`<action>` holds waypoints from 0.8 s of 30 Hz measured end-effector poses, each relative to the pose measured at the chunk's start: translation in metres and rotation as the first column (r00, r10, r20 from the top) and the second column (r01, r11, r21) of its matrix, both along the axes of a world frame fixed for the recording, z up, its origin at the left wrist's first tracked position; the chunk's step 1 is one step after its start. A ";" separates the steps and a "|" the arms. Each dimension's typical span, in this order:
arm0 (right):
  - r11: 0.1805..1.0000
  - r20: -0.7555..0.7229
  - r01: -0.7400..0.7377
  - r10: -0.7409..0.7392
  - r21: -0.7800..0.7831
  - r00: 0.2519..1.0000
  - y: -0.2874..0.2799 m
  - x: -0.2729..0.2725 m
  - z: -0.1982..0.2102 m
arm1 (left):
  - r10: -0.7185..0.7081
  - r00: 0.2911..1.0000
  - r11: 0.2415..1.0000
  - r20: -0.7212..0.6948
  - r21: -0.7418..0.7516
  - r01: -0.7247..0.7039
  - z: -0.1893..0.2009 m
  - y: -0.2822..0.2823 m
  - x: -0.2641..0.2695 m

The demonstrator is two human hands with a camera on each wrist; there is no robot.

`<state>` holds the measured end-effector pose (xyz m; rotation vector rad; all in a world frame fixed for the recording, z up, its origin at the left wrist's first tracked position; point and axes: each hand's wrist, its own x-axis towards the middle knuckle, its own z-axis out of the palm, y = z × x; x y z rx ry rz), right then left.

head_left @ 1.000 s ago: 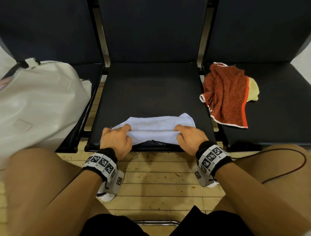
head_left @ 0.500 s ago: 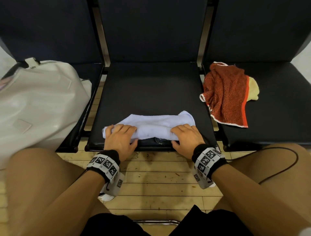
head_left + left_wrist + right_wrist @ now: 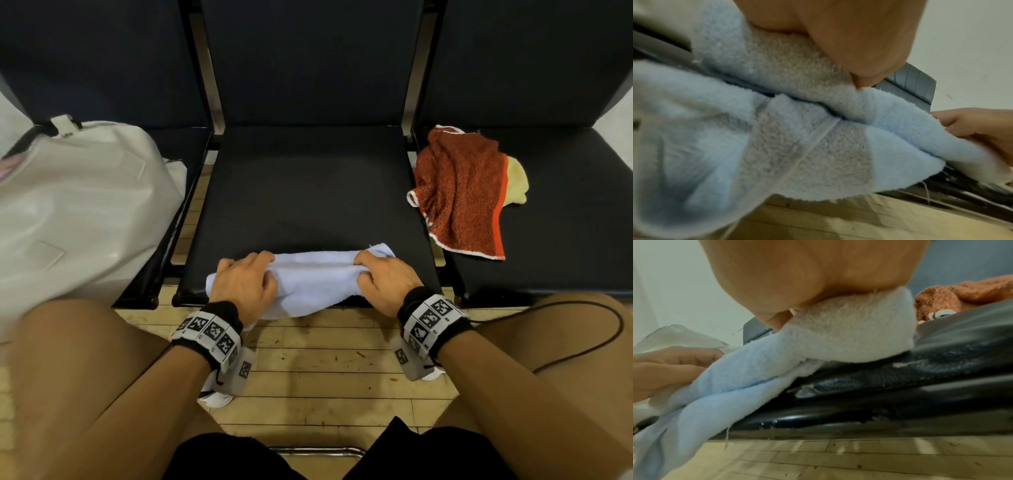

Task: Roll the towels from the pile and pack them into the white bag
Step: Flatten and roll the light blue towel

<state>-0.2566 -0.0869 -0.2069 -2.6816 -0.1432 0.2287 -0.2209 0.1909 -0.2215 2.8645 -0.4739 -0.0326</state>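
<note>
A light blue towel (image 3: 315, 277) lies half rolled along the front edge of the middle black seat (image 3: 308, 188), and a loose flap of it hangs over the edge. My left hand (image 3: 246, 277) grips its left end with curled fingers, and my right hand (image 3: 380, 274) grips its right end the same way. The left wrist view shows the towel (image 3: 797, 146) bunched under my palm. In the right wrist view the rolled end (image 3: 849, 337) sits under my right hand. The white bag (image 3: 78, 212) rests on the left seat. A red towel (image 3: 459, 195) lies over a yellow towel (image 3: 515, 185) on the right seat.
Three black seats stand in a row with metal gaps between them. A wooden floor (image 3: 325, 370) lies below the seat edge, between my bare knees. A thin black cable (image 3: 582, 353) runs over my right thigh.
The hands went from pinching the towel's near edge, to pressing it flat, to curling round it. The towel is now a narrower bundle, with a flap drooping over the seat's front.
</note>
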 end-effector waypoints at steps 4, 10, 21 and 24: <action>0.992 0.187 0.034 -0.011 -0.119 0.982 0.004 0.004 -0.009 | 0.023 0.995 0.999 0.096 0.031 -0.026 -0.001 0.000 0.001; 0.988 0.244 -0.028 0.065 -0.150 0.968 0.011 0.000 -0.015 | -0.056 0.998 0.986 0.012 0.160 0.054 0.004 -0.002 -0.002; 0.979 0.136 -0.061 0.088 -0.193 0.987 0.005 0.005 -0.004 | 0.003 1.000 0.999 -0.026 0.033 -0.002 0.001 0.000 -0.001; 0.972 0.046 -0.071 0.083 -0.223 0.995 0.004 0.006 0.005 | 0.011 0.999 1.000 -0.044 0.030 -0.010 0.000 0.001 -0.001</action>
